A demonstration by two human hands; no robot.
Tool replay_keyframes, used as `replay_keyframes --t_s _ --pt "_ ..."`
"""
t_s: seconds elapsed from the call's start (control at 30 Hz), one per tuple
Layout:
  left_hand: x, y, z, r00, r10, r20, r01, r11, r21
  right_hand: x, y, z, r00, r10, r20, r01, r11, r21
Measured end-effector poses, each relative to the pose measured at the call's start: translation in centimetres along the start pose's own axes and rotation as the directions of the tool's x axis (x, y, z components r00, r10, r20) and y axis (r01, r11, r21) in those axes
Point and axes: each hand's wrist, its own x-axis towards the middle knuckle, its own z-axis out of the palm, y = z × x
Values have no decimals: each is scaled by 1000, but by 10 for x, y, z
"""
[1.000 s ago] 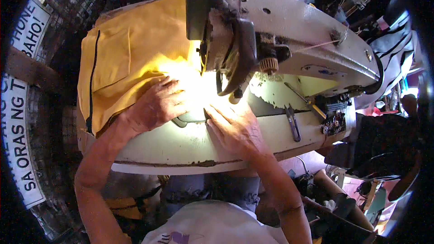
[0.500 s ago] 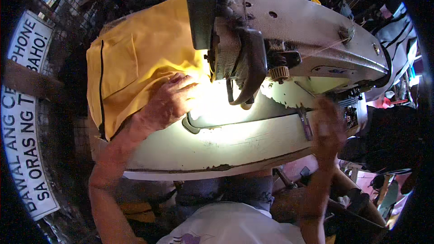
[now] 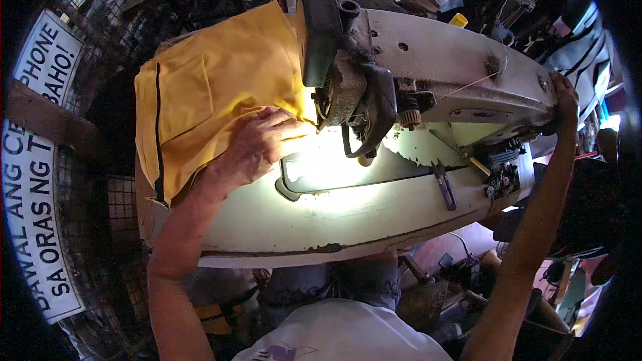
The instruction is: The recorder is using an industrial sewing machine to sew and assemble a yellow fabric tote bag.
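Left hand (image 3: 257, 146) on cloth (image 3: 234, 53), right hand (image 3: 566, 99) at machine (image 3: 461, 67)!

Straight to the yellow cloth: lying across the left part of the table (image 3: 247, 230), reaching the machine's left end beside a bright glare, marked by a dark strip (image 3: 159, 134) down its left side. Touched near the machine by the left hand, with fingers bent and close together; cannot tell whether pinching or just pressing. Then across to the right hand, set against the far right end of the machine; cannot tell whether gripping. Down on the table, near each other: snips (image 3: 444, 187) and a yellow-handled tool (image 3: 479, 164). And out to the far left, white signs (image 3: 57, 241) beside wire mesh (image 3: 124, 207).
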Motion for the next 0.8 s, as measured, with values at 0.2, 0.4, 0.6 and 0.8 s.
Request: replay_keyframes --t_s 0.2,0.4,0.6,0.8 --pt "-7 -7 2 999 -33 14 33 999 -31 -6 13 3 995 -93 -21 89 985 -150" --pt "5 1 3 998 -6 -67 5 1000 -17 28 46 -39 897 -414 155 427 723 -543" --pt "1 1 -1 998 -64 5 64 998 22 32 26 -27 472 -666 578 683 -138 -717" --pt "-1 1 4 995 -47 -89 50 998 34 -50 116 15 850 -320 -418 327 943 -57"
